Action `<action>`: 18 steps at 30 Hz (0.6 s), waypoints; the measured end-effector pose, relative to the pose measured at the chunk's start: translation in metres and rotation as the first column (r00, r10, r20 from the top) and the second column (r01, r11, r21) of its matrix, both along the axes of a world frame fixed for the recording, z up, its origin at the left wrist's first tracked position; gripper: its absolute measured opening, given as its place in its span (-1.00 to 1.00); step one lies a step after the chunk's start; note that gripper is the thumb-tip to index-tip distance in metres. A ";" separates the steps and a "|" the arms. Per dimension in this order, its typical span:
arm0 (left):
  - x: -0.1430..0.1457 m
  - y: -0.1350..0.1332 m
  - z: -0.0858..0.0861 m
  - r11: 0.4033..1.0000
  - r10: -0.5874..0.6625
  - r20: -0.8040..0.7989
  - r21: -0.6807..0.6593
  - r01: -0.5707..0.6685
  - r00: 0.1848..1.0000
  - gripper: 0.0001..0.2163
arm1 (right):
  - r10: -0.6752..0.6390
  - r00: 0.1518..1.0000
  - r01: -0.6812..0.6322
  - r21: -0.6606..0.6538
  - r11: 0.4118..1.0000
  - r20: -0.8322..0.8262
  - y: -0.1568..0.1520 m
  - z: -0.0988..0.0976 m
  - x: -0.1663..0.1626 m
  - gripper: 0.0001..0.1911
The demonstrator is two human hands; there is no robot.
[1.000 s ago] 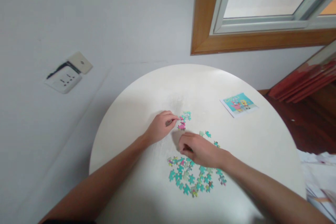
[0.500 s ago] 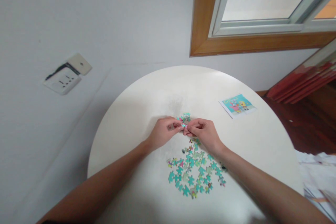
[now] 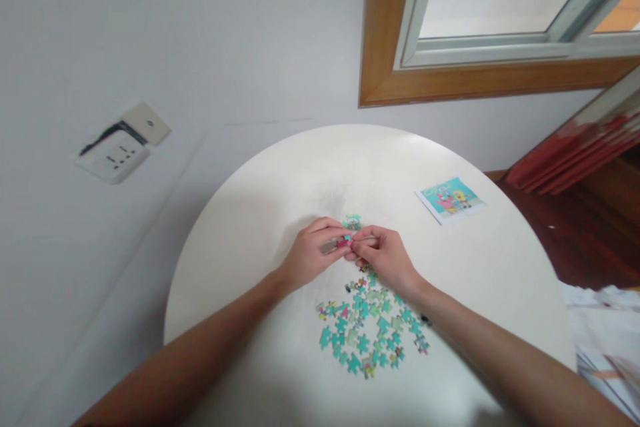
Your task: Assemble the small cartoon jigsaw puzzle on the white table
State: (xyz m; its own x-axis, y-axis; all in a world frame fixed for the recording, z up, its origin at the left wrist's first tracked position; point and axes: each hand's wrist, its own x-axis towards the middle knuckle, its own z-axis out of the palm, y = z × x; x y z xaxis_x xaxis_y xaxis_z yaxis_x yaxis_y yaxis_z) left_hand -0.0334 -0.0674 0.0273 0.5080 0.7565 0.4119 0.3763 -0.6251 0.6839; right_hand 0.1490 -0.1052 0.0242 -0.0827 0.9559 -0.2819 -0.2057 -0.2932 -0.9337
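On the round white table (image 3: pixel 240 213), my left hand (image 3: pixel 313 250) pinches pink-and-teal jigsaw pieces (image 3: pixel 346 240); loose jigsaw pieces (image 3: pixel 383 325) lie scattered nearer me; my right hand (image 3: pixel 387 253) pinches the pink-and-teal ones' right edge; farther right lies a cartoon picture card (image 3: pixel 450 201).

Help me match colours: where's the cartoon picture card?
In the head view, the cartoon picture card lies at right on the white table, beyond the right hand.

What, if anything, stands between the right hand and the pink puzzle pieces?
Nothing visible: the right hand reaches right up to the pink puzzle pieces, close to the left hand. The loose pieces lie nearer the person.
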 end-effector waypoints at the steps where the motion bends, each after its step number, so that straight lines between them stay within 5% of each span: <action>1: 0.000 0.000 0.000 1.000 0.004 0.003 0.008 -0.004 1.000 -0.82 | 0.006 1.000 -0.006 0.006 1.000 0.013 0.000 0.000 0.000 -0.66; 13: -0.007 0.015 -0.001 0.996 0.089 -0.045 0.028 -0.088 0.995 -0.88 | 0.058 0.982 -0.086 0.149 0.985 0.182 0.001 -0.008 -0.001 -0.84; 18: -0.017 0.019 0.006 0.996 0.082 -0.182 -0.006 -0.085 0.980 -0.95 | -0.032 0.914 -0.094 0.287 0.953 0.404 0.001 -0.005 0.006 -0.86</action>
